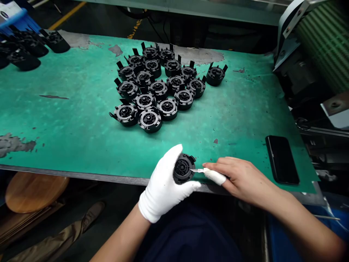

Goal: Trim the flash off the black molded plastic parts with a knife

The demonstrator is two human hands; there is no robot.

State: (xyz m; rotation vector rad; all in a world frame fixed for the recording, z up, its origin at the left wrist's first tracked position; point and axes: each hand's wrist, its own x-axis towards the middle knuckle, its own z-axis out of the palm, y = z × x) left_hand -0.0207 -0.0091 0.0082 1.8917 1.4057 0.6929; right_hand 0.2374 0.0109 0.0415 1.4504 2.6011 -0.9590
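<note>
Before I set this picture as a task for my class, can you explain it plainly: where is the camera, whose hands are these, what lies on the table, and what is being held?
The single camera sits on the person's head, looking down at their own hands. The left hand in a white glove grips a round black plastic part. The bare right hand holds a small blade with a white-wrapped handle, its tip at the part's edge. On the worn green table mat stands a cluster of matching black parts; a black phone lies to the right.
</note>
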